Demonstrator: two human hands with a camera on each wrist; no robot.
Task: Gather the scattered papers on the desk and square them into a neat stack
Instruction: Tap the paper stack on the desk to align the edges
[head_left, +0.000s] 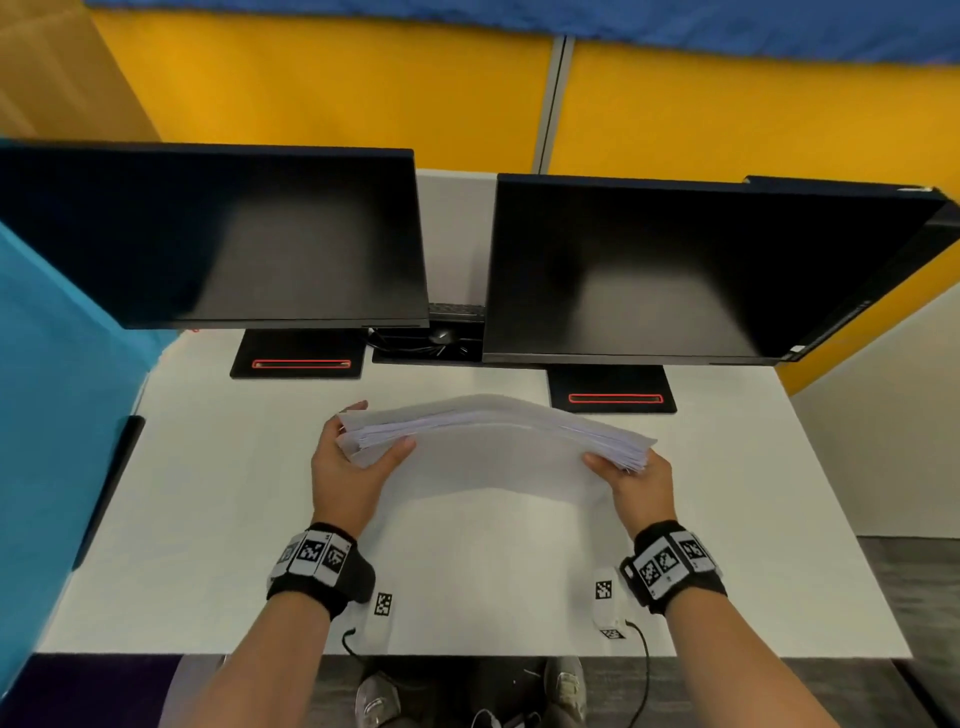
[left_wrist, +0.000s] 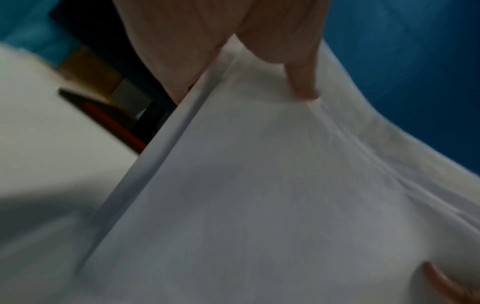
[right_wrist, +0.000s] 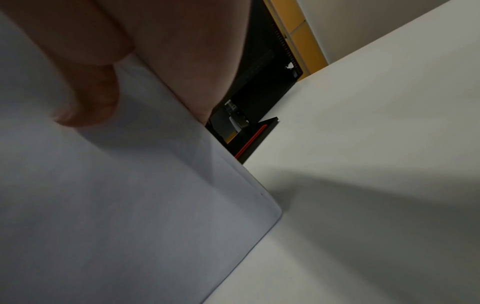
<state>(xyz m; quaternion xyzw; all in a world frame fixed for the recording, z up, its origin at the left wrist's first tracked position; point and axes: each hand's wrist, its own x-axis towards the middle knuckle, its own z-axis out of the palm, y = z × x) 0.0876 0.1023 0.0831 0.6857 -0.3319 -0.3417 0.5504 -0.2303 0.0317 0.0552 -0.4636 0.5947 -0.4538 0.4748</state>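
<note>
Head view, paper stack (head_left: 493, 441) bowed above desk (head_left: 467, 571), left hand (head_left: 345, 467) and right hand (head_left: 636, 483) fingers pinching its ends

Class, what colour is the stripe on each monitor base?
Red stripe, on black monitor bases; head view shows it best.

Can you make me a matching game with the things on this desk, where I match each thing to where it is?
Things:
1. paper stack
2. left hand
3. right hand
4. monitors

Places:
A. grips the stack's right end
B. standing at the back of the desk
C. held up between both hands
D. grips the stack's left end

Pairs: 1-C, 2-D, 3-A, 4-B
</note>
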